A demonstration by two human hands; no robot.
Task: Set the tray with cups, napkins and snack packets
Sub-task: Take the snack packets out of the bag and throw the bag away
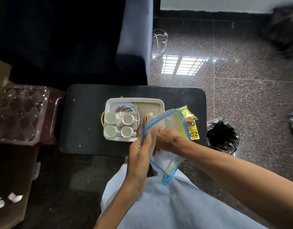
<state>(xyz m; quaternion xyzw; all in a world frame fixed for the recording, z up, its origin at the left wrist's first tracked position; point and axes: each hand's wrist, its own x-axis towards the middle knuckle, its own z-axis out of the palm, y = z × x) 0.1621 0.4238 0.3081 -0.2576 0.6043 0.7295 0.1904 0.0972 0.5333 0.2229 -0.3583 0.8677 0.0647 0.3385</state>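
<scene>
A white tray [160,103] sits on a small black table [86,123]. Several white cups [110,117] stand in its left half on a patterned plate and napkins [120,123]. A woven mat covers the tray's right half. I hold a clear zip bag with a blue edge [168,162] in front of the tray. My left hand [139,156] grips the bag's rim. My right hand [168,138] reaches inside the bag; what its fingers hold is hidden. Green and yellow snack packets [192,128] lie on the table right of the tray.
A bin lined with a black bag [222,138] stands right of the table. A dark sofa [134,38] is behind it. A brown stool with a clear plastic lid [21,113] stands at the left. White cables [160,40] lie on the speckled floor.
</scene>
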